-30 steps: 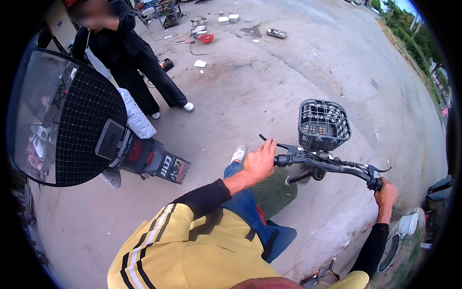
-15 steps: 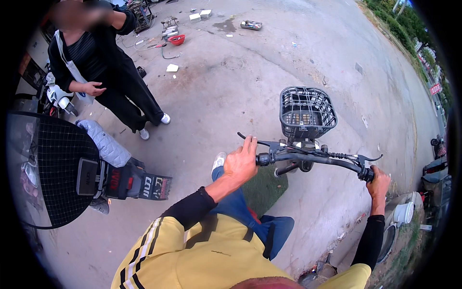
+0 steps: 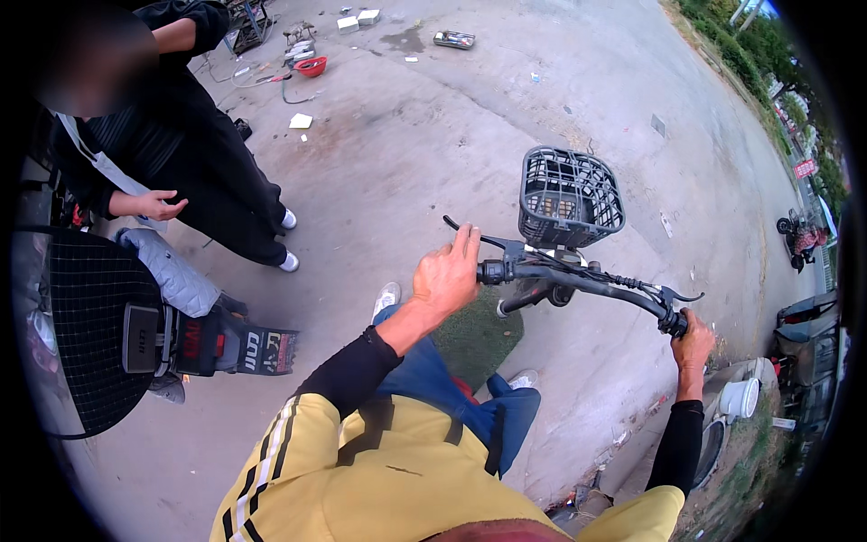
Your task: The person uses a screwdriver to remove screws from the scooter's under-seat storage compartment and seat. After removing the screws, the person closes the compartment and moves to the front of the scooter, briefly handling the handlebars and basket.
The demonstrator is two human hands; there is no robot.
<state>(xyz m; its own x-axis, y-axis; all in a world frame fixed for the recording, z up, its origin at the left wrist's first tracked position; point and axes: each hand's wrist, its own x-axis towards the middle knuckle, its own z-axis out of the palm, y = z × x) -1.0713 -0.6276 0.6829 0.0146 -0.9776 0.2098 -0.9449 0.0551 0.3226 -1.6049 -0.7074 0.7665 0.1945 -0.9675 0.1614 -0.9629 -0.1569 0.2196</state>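
A dark handlebar (image 3: 578, 278) of an electric bike crosses in front of me. My left hand (image 3: 447, 274) is closed round its left grip, with fingers reaching toward the left brake lever (image 3: 471, 233). On the right end, my right hand (image 3: 694, 339) wraps the other grip, just below the right brake lever (image 3: 682, 296). A grey plastic basket (image 3: 571, 197) with open lattice sides is mounted ahead of the bar. Under the bar lies a green turf-like mat (image 3: 476, 339), between my legs. White shoes show on both sides of it.
At left a person in dark clothes (image 3: 208, 172) stands beside a parked scooter (image 3: 221, 348) with a grey quilted cover (image 3: 167, 266). A red bowl (image 3: 312, 67) and scraps lie farther off. A white bucket (image 3: 739, 397) stands at right, near a parked vehicle (image 3: 802, 237).
The basket and handlebar sit slightly higher and farther left in view. My right shoe has come into sight. The person at left appears closer to the left edge. Both hands keep their hold.
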